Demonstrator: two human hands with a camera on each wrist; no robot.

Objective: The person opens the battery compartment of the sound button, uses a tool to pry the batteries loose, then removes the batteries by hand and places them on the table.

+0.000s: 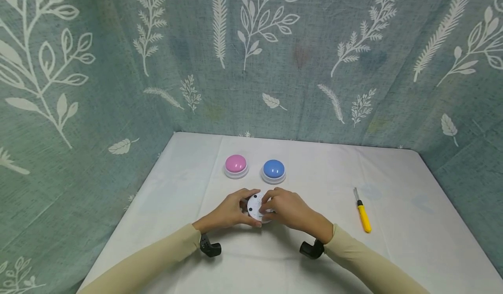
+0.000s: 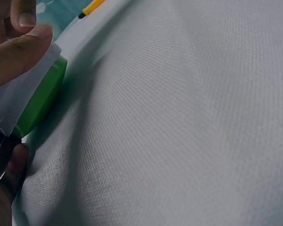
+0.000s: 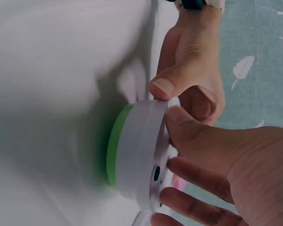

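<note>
White table (image 1: 412, 189), nearer left edge: green button (image 3: 136, 146), underside up, lies between left hand (image 1: 227, 211), gripping its rim, and right hand (image 1: 290, 209), touching its underside, pinch unclear.

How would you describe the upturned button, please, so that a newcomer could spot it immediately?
On the white tabletop, look nearer the viewer than the pink button and blue button, between the left hand and right hand. The upturned button shows a white underside with dark spots; unlike its neighbours, its dome is green and faces down.
</note>
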